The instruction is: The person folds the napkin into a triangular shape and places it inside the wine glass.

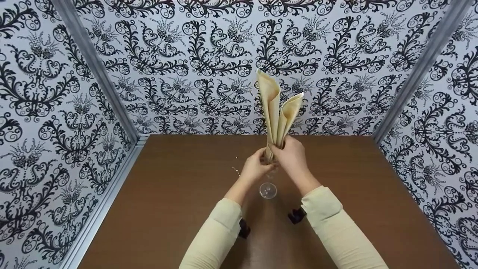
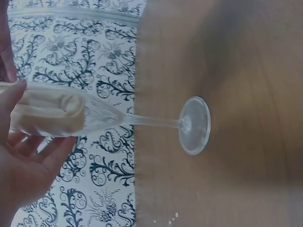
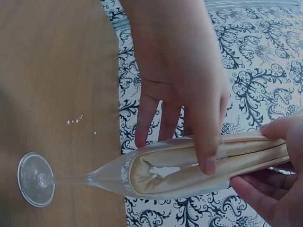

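A cream cloth napkin, rolled into two tall open cones, stands with its folded lower end inside a clear champagne flute. My left hand holds the flute round its bowl, thumb across the glass. Higher up, my right hand pinches the napkin close above the rim. Through the glass, the right wrist view shows the napkin's looped end partway down the bowl, with the tapered bottom below it unfilled. The flute's round foot appears over the brown tabletop in the left wrist view.
The brown table is enclosed by walls of black-and-white scroll pattern with grey metal corner posts. Small white specks lie left of the flute. Dark wrist mounts hang beneath both sleeves.
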`<state>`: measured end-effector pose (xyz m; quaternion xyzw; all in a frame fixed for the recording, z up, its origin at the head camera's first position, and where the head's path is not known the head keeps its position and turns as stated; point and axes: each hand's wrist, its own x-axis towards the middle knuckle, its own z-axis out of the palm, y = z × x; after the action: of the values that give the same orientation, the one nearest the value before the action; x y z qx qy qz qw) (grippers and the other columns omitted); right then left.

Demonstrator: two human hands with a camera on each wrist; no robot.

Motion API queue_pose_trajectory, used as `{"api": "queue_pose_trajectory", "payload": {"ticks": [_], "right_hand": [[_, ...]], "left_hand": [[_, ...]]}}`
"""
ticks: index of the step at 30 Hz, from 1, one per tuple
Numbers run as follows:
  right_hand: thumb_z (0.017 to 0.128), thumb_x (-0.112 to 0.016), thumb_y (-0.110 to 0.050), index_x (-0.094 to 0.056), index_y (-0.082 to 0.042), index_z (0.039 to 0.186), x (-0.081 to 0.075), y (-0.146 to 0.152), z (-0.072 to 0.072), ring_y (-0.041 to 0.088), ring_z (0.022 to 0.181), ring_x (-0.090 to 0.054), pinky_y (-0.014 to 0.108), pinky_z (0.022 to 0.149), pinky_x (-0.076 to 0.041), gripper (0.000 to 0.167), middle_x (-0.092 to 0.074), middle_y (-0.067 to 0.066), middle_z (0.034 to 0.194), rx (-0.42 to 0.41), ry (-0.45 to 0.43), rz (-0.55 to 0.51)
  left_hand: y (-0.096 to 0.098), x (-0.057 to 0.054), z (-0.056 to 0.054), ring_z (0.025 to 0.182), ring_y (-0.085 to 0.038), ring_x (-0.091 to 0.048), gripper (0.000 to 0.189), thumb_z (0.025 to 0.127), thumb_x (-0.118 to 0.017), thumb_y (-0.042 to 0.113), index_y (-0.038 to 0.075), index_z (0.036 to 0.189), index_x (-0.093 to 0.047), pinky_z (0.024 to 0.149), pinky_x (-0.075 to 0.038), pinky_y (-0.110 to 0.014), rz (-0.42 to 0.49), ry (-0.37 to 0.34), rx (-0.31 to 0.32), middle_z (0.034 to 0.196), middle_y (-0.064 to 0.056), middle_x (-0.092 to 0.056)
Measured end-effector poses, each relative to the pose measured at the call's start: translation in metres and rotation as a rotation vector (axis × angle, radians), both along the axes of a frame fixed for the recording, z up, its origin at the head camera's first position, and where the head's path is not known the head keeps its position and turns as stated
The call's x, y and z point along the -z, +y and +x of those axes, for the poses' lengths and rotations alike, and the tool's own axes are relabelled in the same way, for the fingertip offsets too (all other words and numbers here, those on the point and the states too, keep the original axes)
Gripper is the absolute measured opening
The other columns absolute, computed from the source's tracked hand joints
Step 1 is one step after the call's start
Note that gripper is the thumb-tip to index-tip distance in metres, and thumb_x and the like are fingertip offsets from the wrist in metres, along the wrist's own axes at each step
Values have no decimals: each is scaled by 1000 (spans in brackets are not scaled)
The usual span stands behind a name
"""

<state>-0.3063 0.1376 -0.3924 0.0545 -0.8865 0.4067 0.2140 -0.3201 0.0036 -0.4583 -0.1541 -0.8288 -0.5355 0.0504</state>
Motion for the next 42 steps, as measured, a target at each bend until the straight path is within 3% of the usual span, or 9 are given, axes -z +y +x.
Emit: {"api": "queue_pose_trajectory", "payload": {"ticks": [6,14,22,34,42], "right_hand": [[85,-73,-33,-69,-1,96,-1,1,0,34,80,-65,46,73,-52,34,-69,16,90,13,20,9],[88,-71,-27,-72,1,87,2,1,0,34,69,-64,47,62,-51,27,-69,15,77,10,135,23],[86,-73,-22,-71,2,82,3,-1,-1,34,64,-63,48,58,-50,24,-67,16,71,7,196,42],[87,-73,-22,-72,2,81,6,0,-1,31,63,-64,46,57,-51,24,-68,16,72,-17,214,7],[87,-73,-26,-73,1,84,6,-1,-3,28,63,-64,43,57,-51,27,-69,14,73,-7,150,-12]], "left_hand": [[5,-7,1,82,-12,-65,49,85,-76,25,11,129,-60,79,-52,-31,-11,-2,-42,98,-2,-71],[6,-7,1,85,-12,-65,43,86,-74,24,12,127,-63,79,-52,-31,-49,12,-80,97,-2,-72],[7,-8,2,86,-12,-67,44,86,-75,24,12,127,-63,79,-52,-30,-25,0,-70,97,-3,-73],[8,-6,0,86,-13,-66,44,86,-74,18,12,128,-63,80,-52,-30,-10,6,-79,100,-5,-72],[7,-6,1,91,-15,-66,48,87,-74,23,11,130,-58,82,-51,-32,-29,-12,-108,102,-5,-71]]}}
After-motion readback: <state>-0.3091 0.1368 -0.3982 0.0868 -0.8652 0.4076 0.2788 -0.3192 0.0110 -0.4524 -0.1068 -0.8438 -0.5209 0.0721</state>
